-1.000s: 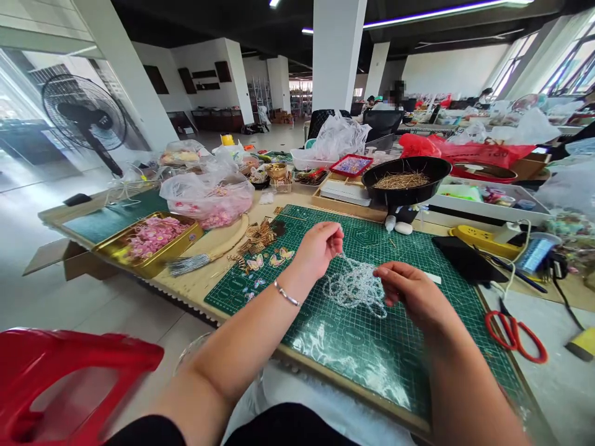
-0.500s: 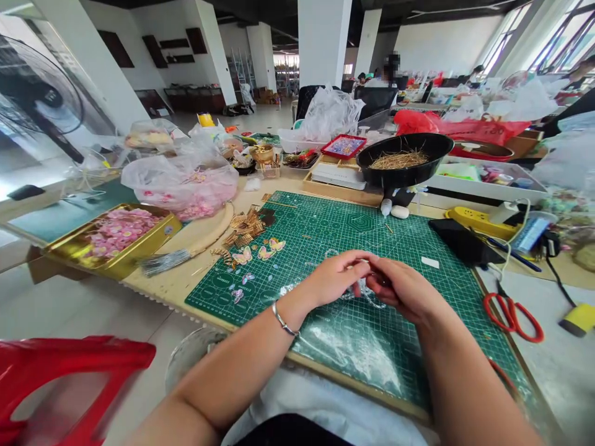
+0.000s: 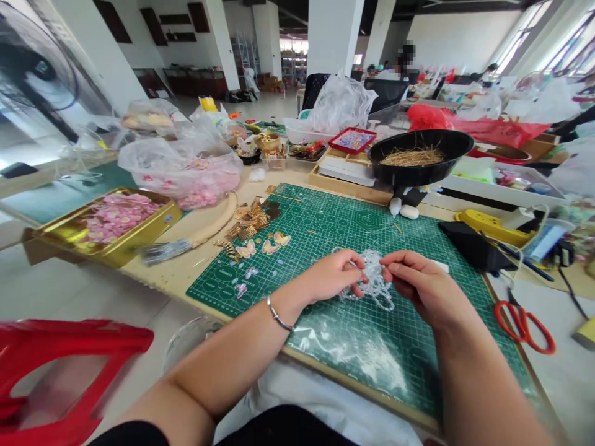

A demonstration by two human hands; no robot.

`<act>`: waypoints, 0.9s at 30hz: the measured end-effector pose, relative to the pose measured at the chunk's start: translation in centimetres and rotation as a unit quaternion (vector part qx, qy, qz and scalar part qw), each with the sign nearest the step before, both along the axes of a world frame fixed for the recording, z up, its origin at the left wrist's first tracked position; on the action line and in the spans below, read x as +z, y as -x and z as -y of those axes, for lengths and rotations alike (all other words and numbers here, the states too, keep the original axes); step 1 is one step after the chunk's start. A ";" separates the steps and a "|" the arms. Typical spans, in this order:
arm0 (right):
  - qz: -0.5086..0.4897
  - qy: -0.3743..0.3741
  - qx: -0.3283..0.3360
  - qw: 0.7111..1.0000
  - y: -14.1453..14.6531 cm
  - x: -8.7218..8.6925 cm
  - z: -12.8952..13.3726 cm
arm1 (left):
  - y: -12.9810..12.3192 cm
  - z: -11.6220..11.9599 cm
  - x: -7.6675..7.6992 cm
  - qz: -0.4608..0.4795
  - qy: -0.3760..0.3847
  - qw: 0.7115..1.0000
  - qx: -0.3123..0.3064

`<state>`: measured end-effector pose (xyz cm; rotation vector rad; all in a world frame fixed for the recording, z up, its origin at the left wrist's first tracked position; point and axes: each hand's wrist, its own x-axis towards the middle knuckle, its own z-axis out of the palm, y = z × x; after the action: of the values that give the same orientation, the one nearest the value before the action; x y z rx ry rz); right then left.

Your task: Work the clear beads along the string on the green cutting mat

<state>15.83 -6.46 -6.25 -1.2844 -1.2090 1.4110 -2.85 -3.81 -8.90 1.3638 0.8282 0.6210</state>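
Note:
A tangle of clear bead strands (image 3: 373, 272) lies on the green cutting mat (image 3: 325, 347) between my two hands. My left hand (image 3: 338, 276), with a silver bangle on its wrist, is at the left edge of the beads, fingers curled and thumb close to them. On the other side, my right hand (image 3: 416, 282) pinches thumb and forefinger together beside the strands. What either hand grips is too small to make out. Butterfly charms (image 3: 269, 246) rest left of my hands, next to gold metal pieces (image 3: 251, 220).
Red-handled scissors (image 3: 525, 328) lie at the mat's right edge. Behind the mat stands a black bowl (image 3: 421, 155) of golden sticks. A gold tray (image 3: 139, 244) of pink flowers and a wooden-handled brush (image 3: 199, 238) are at left. A red stool (image 3: 69, 384) stands by the table.
My hands were together over the beads; now they are apart, the right hand further right. More of the clear strands shows between them. The view has shifted slightly.

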 end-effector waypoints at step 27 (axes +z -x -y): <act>0.305 -0.151 -0.018 0.940 0.6 -1.2 -0.1 | 0.0 0.2 0.6 0.041 -0.073 0.995 0.060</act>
<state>15.22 -6.37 -7.44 -1.5597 -1.7203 0.7616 -2.85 -4.04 -8.33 1.4179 0.8146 0.8399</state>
